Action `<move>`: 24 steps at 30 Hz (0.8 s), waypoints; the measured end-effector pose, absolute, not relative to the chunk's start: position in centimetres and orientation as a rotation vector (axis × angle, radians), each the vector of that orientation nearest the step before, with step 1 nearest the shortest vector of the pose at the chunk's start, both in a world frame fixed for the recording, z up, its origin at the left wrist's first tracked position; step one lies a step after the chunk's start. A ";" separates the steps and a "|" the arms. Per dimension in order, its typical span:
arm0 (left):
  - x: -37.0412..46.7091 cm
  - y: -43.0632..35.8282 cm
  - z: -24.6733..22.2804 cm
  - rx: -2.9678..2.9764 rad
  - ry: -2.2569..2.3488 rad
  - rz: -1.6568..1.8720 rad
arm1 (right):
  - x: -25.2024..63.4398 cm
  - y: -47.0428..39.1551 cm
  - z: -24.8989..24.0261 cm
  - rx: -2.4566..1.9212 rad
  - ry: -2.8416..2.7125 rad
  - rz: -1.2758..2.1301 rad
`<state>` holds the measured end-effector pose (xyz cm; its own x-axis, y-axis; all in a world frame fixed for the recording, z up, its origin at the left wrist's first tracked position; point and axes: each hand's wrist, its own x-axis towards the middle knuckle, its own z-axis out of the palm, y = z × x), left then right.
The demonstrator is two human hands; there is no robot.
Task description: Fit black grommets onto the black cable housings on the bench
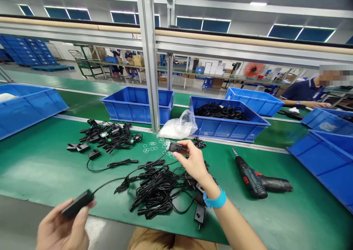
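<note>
My left hand point(64, 224), at the lower left in front of the table's edge, is closed around a black rectangular adapter box point(78, 204). A thin black cable point(110, 180) leaves the box and runs right, toward the pile. Above the pile, my right hand point(193, 159) pinches a smaller black box point(175, 147) with a round spot on its face; a cable hangs from its left end. Below this hand lies a heap of bundled black cables point(157, 191). One black plug adapter point(200, 214) rests by the front edge. Small white rings point(151, 144) are scattered behind.
A second pile of black cabled adapters point(110, 136) lies at left. A cordless screwdriver point(256, 180) lies at right. Blue bins point(228, 126) and a clear bag of white stuff point(176, 127) line the back, beside a metal post point(150, 77). A co-worker point(303, 90) sits beyond, right.
</note>
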<state>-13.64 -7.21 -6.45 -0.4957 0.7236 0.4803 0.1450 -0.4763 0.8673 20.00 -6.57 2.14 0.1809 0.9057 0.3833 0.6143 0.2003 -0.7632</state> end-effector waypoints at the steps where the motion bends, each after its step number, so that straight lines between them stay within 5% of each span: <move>1: -12.1 -6.0 -5.2 1.329 1.257 2.055 | 21.2 -6.2 1.7 -1.592 -1.537 0.347; 10: -1.5 -3.5 -2.4 1.279 0.864 1.575 | 24.9 -7.0 -1.6 -2.038 -1.776 0.120; 15: 0.1 -3.2 -3.2 1.199 0.878 1.150 | 27.6 -6.0 -1.6 -2.069 -1.856 0.163; 24: 0.0 -3.6 -4.0 1.355 0.830 0.967 | 35.3 -2.0 -3.5 -2.318 -1.652 0.167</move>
<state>-0.05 -3.61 -4.02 0.3969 0.9160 0.0586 -0.0803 -0.0289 0.9963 35.34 -2.02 -3.53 0.3359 0.9391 0.0729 0.9056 -0.3008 -0.2990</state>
